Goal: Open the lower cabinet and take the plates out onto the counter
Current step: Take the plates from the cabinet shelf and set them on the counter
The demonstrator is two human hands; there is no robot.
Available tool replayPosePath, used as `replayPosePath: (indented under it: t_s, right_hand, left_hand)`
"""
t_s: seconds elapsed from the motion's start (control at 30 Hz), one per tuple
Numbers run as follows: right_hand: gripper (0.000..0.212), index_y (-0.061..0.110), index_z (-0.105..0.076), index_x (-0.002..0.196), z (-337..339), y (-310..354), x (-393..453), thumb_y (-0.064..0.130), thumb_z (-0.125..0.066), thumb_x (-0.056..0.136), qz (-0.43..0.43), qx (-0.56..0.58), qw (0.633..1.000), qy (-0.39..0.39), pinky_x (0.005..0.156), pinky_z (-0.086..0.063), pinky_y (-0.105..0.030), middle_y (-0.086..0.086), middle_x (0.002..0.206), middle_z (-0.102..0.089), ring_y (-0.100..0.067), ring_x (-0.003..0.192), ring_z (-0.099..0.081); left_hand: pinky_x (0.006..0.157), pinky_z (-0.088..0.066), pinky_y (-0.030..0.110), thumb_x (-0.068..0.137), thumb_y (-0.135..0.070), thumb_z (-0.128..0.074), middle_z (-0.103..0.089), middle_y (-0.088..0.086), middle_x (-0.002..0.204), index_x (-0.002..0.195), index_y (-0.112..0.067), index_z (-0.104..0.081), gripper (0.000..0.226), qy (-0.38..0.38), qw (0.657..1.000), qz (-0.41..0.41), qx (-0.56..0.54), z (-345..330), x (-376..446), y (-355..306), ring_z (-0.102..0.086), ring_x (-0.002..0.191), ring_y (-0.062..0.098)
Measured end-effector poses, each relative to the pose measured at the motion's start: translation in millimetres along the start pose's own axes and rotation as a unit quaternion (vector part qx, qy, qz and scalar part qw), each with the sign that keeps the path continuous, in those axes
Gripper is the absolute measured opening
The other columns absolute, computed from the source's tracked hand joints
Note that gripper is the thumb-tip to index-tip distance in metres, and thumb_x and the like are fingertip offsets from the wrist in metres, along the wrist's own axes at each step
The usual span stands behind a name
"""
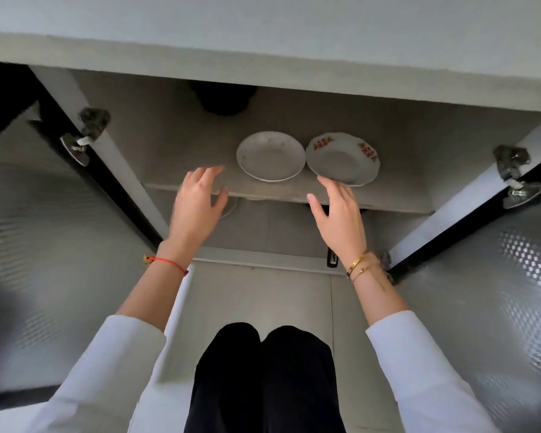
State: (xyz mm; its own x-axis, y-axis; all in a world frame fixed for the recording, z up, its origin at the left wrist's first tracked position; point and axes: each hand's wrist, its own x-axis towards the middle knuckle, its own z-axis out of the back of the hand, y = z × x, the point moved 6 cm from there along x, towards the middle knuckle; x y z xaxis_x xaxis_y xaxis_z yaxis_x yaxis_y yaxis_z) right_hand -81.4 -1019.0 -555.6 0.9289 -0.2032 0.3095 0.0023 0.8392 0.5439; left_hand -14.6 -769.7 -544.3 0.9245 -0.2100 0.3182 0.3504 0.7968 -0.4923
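The lower cabinet stands open below the counter. Two plates lie side by side on its middle shelf: a plain white plate on the left and a scalloped white plate with red flower marks on the right. My left hand hovers at the shelf's front edge, left of the plain plate, fingers spread, holding nothing. My right hand is open too, its fingertips just short of the patterned plate's near rim.
Both cabinet doors are swung wide open at left and right, with metal hinges on the frame. A dark round object sits at the shelf's back. My knees are below, over the floor.
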Motion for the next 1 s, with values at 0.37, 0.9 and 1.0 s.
replayPosePath:
  t_s: [0.37,0.9,1.0]
  right_hand:
    - [0.04,0.0,-0.058,0.123,-78,-62,58,0.031,-0.051,0.098,-0.018,-0.067,0.997,-0.037,0.093,-0.05,-0.045,-0.02,0.115,-0.066,-0.035,0.111,-0.059]
    - [0.041,0.005,-0.067,0.094,-122,-72,117,0.041,-0.048,0.098,-0.096,-0.117,0.988,-0.005,0.061,-0.041,-0.03,-0.016,0.092,-0.071,-0.036,0.086,-0.068]
    - [0.041,0.005,-0.067,0.092,-127,-75,120,0.043,-0.051,0.096,-0.116,-0.095,0.989,0.008,0.062,-0.044,-0.031,-0.015,0.092,-0.071,-0.035,0.086,-0.068]
  left_hand:
    - [0.092,-0.051,0.045,0.091,-0.017,-0.058,-0.063,0.019,0.123,0.131,-0.008,-0.058,0.04,-0.034,0.999,-0.017,-0.005,-87,64,49,-0.06,0.109,0.039]
    - [0.086,-0.047,0.037,0.094,-0.031,-0.057,-0.069,0.018,0.111,0.112,-0.007,-0.063,0.031,0.026,0.995,0.087,-0.044,-146,131,68,-0.063,0.105,0.038]
    - [0.088,-0.045,0.036,0.091,-0.027,-0.061,-0.07,0.018,0.111,0.111,-0.004,-0.063,0.03,0.054,0.991,0.11,-0.045,-152,133,72,-0.064,0.107,0.036]
